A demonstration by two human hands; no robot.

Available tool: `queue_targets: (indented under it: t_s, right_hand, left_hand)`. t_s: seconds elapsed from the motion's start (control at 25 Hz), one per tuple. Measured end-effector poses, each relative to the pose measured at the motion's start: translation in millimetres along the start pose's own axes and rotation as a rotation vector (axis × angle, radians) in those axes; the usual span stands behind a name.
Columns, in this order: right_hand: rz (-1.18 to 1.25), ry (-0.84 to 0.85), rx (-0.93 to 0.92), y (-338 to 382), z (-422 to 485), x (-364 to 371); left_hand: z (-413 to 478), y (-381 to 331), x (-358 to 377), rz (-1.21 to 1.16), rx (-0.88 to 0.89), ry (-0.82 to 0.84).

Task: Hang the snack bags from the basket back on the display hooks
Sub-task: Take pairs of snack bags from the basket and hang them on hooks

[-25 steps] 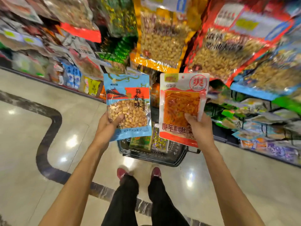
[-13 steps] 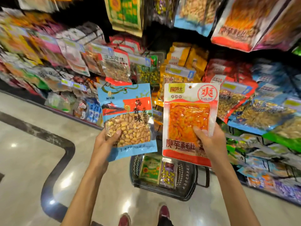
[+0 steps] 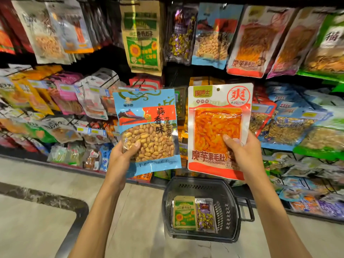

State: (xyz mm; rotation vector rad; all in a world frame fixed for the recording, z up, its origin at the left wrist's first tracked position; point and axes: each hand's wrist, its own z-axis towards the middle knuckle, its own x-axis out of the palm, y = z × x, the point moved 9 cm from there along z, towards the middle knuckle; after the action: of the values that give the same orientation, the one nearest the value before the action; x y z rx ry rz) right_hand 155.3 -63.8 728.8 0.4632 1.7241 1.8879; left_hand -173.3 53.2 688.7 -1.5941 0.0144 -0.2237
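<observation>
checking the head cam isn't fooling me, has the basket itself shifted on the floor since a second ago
Cannot tell. The basket appears lower and further right in view, but the camera tilted up; it looks no nearer or farther from the shelf base.

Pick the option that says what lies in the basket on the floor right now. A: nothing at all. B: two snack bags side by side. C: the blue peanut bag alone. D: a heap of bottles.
B: the basket holds a green sunflower seed bag and a purple candy bag lying side by side, while the left hand grips the blue peanut bag above it.
</observation>
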Motion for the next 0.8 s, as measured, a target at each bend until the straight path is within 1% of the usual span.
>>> queue_targets:
  t_s: [0.12,0.24,0.48,0.6,0.8]
  right_hand:
    - [0.029,-0.037,-0.009,12.9,4.1,-3.8]
    - [0.026,-0.111,-0.039,29.6,24.9,-18.7]
    - [0.079,-0.24,-0.115,64.2,85.4,-59.0]
    - [0.108,-0.26,-0.117,69.0,115.7,-77.9]
    - [0.135,-0.263,-0.137,74.8,152.5,-110.9]
  left_hand:
    - [19.0,-14.5,9.8,-0.002,0.014,0.045]
    - [48.4,-33.8,33.2,0.003,0.043,0.093]
    - [111.0,-83.7,116.7,0.001,0.163,0.203]
    - [139.2,-101.4,160.2,-0.02,0.19,0.253]
    - [173.6,-118.5,215.9,-0.009,0.25,0.29]
